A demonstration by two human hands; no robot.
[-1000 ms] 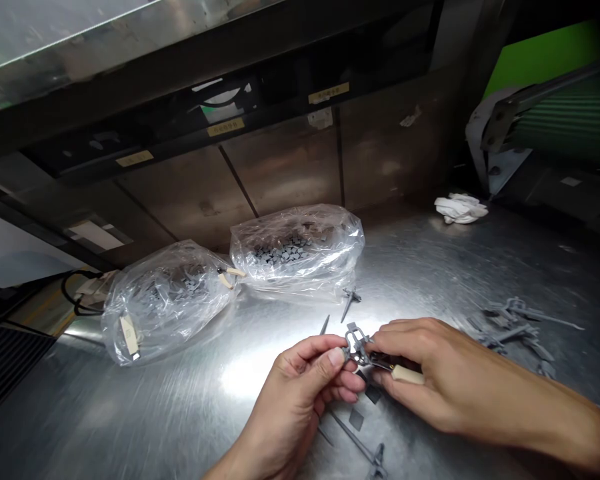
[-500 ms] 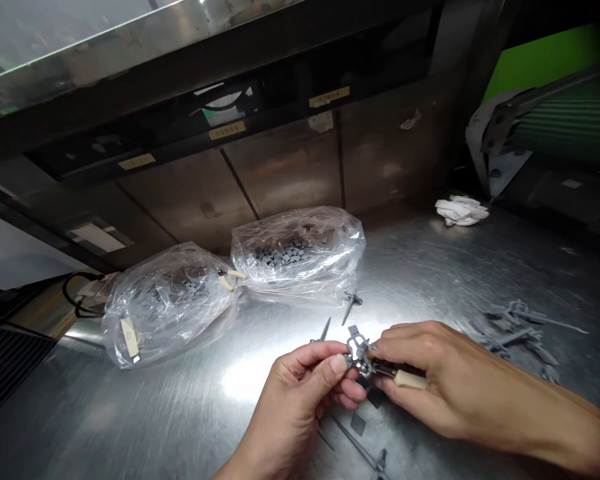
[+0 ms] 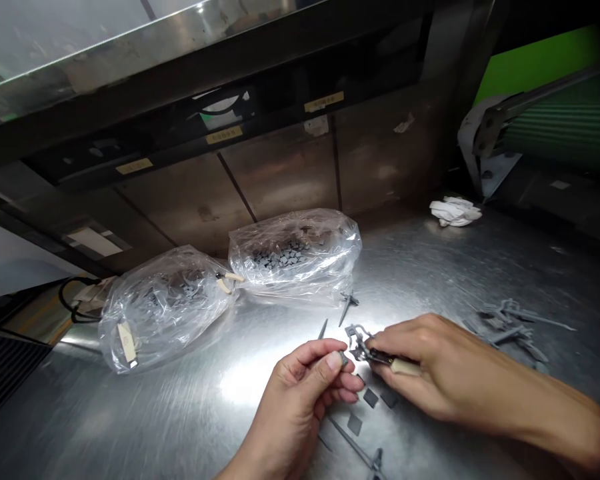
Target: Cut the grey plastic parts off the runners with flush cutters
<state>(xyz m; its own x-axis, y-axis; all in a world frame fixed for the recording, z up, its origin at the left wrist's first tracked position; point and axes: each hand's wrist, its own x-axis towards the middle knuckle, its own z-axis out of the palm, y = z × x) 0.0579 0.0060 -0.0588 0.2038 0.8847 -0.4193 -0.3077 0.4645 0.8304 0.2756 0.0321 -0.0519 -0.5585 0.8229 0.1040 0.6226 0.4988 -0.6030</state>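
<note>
we judged the grey plastic sprue [image 3: 357, 339], held just above the desk [image 3: 455, 280] near its middle, light and brittle: left hand [image 3: 307, 383] grip pinched on its frame edge, right hand [image 3: 430, 373] grip closed on the cream-handled cutters [image 3: 405, 366].

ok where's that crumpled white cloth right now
In the head view the crumpled white cloth lies at the far right back of the steel table, beside the green machine and right of the clear bag of grey parts.

Occluded detail.
The right hand [image 3: 440, 377] covers most of the cream-handled tool [image 3: 405, 366]; the left hand [image 3: 300, 393] hides much of a small grey part [image 3: 343, 361].
</note>
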